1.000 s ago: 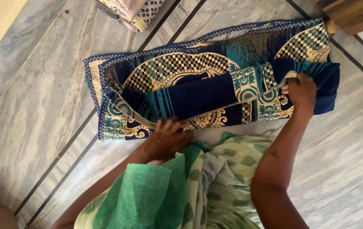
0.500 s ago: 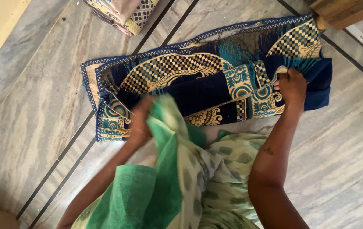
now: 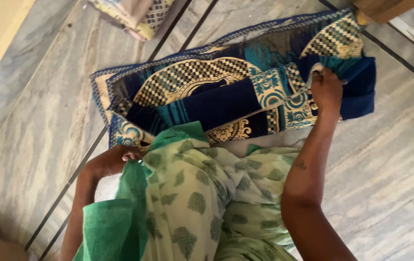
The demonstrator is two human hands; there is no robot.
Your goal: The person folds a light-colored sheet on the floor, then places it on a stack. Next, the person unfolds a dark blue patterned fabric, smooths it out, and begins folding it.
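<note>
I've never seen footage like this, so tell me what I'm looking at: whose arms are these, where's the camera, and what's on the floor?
The camera sits on a person's head and looks down, so both arms are that person's own. On the grey stone floor lies a folded blue, teal and cream patterned blanket. The right hand grips a fold near the blanket's right end. The left hand is at the blanket's near left corner, beside the person's green clothing; whether it grips anything cannot be told. Another folded cloth lies at the top edge, and something wooden shows at top right.
</note>
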